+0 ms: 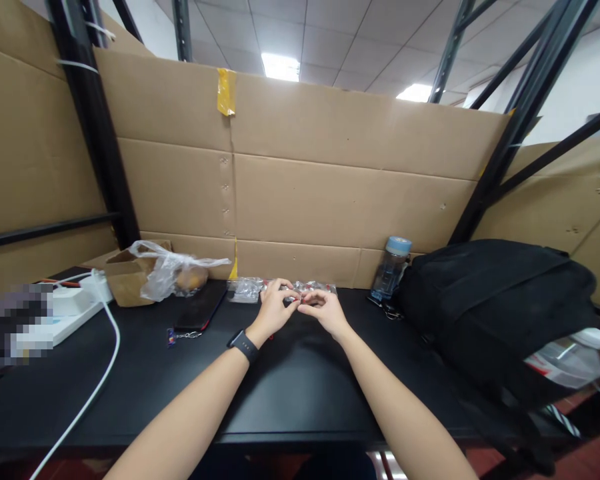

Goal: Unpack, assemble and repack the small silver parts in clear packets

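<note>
My left hand (pixel 278 305) and my right hand (pixel 325 311) meet over the middle of the black table, thumbs and fingers pinched towards each other. Between the fingertips is something small, and I cannot make out what it is. Just behind the hands lie clear plastic bags (pixel 246 289) with small items in them, some red. A small red bit shows on the table by my left wrist, which wears a dark watch (pixel 243 345).
On the left stand a white power strip (pixel 75 312) with a cable, a cardboard box (pixel 130 277), a knotted plastic bag (pixel 163 273) and a dark flat case (pixel 200 312) with a keychain. To the right are a water bottle (pixel 391 267) and a black backpack (pixel 495 300). Cardboard walls (pixel 300 200) enclose the table (pixel 300 400).
</note>
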Tool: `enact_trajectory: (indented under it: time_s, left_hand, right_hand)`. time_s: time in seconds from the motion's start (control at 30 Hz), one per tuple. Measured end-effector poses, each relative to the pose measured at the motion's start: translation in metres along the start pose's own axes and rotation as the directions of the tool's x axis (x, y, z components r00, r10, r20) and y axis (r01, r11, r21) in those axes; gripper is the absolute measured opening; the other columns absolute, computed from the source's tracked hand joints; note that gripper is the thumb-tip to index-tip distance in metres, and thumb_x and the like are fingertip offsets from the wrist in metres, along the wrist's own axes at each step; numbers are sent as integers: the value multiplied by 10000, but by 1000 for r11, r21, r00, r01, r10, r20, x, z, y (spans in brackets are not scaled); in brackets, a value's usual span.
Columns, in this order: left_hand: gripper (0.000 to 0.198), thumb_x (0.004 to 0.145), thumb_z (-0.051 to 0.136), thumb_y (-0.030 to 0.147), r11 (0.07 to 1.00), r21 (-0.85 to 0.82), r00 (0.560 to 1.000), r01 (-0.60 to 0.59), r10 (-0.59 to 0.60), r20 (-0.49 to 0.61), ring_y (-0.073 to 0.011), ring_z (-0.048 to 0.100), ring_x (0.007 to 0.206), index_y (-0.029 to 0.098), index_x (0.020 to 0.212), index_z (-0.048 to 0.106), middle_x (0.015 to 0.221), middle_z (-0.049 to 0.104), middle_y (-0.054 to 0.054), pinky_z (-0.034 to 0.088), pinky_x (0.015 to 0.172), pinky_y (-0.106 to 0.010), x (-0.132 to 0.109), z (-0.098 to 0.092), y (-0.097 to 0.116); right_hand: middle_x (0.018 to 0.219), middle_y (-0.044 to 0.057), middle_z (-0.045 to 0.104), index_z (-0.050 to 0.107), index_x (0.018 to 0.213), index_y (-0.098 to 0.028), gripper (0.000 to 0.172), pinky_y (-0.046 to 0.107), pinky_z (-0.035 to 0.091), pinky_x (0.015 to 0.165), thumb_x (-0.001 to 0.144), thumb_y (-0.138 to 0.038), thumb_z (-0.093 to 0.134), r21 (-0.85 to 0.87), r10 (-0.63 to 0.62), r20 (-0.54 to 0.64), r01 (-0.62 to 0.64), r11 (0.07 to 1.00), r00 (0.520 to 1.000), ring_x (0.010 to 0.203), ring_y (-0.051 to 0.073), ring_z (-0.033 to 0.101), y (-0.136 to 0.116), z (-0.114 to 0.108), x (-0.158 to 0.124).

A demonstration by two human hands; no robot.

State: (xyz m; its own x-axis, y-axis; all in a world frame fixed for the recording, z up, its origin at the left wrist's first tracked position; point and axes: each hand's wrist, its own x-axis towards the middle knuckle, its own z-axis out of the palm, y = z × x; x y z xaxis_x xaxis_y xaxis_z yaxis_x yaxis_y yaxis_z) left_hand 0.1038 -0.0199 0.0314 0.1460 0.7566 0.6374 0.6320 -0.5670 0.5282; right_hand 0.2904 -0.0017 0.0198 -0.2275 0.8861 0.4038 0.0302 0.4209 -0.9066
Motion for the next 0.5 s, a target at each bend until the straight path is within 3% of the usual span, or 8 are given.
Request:
enact_trajectory:
  time_s: [0.1, 0.27, 0.33, 0.5]
  left_hand:
    - [102, 857, 709, 216, 1000, 4, 1000, 6, -6, -26, -250, 538, 1159, 290, 867, 779, 1118, 608, -34, 307, 1111, -520, -1, -1, 5]
    - [80, 869, 716, 303, 999, 31, 997, 21, -18, -72, -262, 524, 1150, 302, 836, 789, 1129, 595, -39, 345, 1058, -490, -2, -3, 11]
    - [84, 868, 716, 313, 999, 39, 997, 22, -20, -72, -267, 521, 1148, 303, 830, 791, 1131, 598, -42, 343, 1054, -489, -2, -4, 10]
    - [121, 889, 688, 350, 999, 49, 1000, -11, 11, 1, -281, 503, 1166, 299, 843, 788, 1128, 628, -47, 336, 1052, -491, 0, 0, 3]
  right_hand:
    - [1016, 79, 739, 716, 785, -185, 353, 359, 547, 859, 637, -458, 884, -23, -18, 30, 18, 1000, 999, 914, 225, 688, -1, -3, 2]
    - [1181, 97, 657, 760, 845, -194, 464, 289, 525, 683, 885, -621, 584, -102, -1, 116, 13, 995, 993, 972, 220, 640, -3, -12, 5]
    - [1187, 95, 643, 758, 861, -201, 442, 280, 520, 686, 899, -601, 575, -112, -25, 123, 39, 993, 992, 1014, 223, 629, -1, -13, 6]
    - [1105, 84, 642, 734, 812, -209, 202, 289, 519, 750, 836, -407, 705, -235, -116, 99, 137, 962, 988, 1123, 242, 597, 4, -13, 4]
